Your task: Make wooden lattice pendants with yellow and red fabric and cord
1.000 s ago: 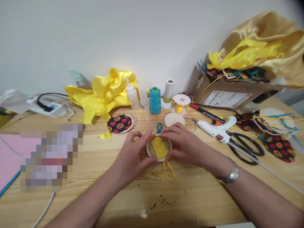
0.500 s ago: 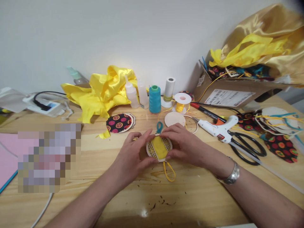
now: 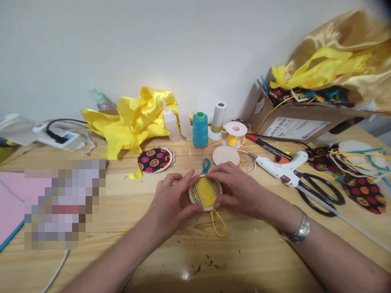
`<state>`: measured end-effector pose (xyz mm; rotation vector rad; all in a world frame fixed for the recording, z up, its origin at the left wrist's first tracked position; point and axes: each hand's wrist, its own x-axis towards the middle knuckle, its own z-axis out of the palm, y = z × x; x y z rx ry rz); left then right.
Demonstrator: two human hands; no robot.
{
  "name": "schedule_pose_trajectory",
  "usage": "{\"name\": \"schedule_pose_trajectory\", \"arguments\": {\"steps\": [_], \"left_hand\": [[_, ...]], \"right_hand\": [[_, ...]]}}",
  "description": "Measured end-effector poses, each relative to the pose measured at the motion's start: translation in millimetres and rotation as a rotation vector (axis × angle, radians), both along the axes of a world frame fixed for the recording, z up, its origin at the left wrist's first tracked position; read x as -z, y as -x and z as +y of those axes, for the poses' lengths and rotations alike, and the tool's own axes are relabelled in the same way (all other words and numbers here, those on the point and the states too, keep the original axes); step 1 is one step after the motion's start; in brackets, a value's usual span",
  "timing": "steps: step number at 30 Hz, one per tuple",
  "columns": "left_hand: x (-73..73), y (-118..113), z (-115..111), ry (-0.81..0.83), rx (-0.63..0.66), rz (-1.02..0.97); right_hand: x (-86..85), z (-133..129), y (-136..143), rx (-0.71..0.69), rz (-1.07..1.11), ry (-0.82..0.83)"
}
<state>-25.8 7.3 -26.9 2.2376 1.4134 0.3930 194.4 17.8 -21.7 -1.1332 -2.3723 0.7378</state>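
While a yellow-panelled lattice disc (image 3: pixel 206 193) sits low over the tabletop (image 3: pixel 159 260), a person's left hand (image 3: pixel 172 197) and right hand (image 3: pixel 238 189) hold its opposite edges in curled fingers; a yellow cord loop (image 3: pixel 213 221) extends on the fingers' near side, a teal loop (image 3: pixel 205 169) lies just beyond them, a blue thread cone (image 3: pixel 200 132) stands farther back and a white glue gun (image 3: pixel 285 170) rests to their right

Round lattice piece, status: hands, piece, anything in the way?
Left hand and right hand hold the round lattice piece at opposite sides. Yellow panel up, yellow loop at near edge. White glue gun off right, clear of both hands.
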Motion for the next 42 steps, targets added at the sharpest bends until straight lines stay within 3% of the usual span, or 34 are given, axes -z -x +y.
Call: {"name": "schedule_pose_trajectory", "arguments": {"steps": [12,29,42], "left_hand": [[-3.2,-1,-2,0.008,0.019,-0.047],[-5.9,3,-3,-0.013,0.025,-0.141],[-1.2,3,-3,-0.073,0.008,-0.021]], "right_hand": [[-6.9,-5,0,-0.013,-0.026,0.028],[-10.7,-3,-3,0.013,0.104,-0.028],[-15.6,-3,-1,-0.037,0.043,-0.023]]}}
